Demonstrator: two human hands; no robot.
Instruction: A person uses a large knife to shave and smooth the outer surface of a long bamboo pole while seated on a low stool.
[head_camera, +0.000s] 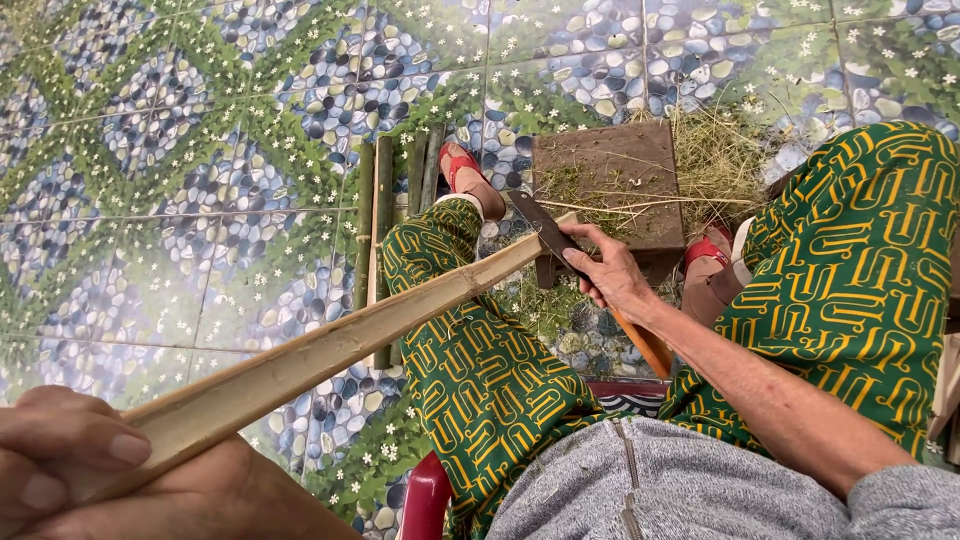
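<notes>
The person sat low, knees apart in green-and-yellow patterned trousers, with a long split bamboo piece (330, 345) running across the left thigh. The left hand (90, 465) was closed around its near end, thumb on top, a firm grip with the cut face turned up. The right hand (612, 275) was wrapped tight around the orange handle of a dark-bladed knife (545, 232), whose blade met the far end of the bamboo just above a small wooden block (612, 190) strewn with shavings.

To my eye, the blade wanted to sit square on the end grain, so the split would follow the fibres rather than wander to one side. The left hand seemed right to stay well back from the edge and simply keep the piece from rolling. Steady pressure looked safer than a hard push, given the leg underneath. More bamboo strips (385, 200) lay on the tiled floor (160, 200) beside the left foot.
</notes>
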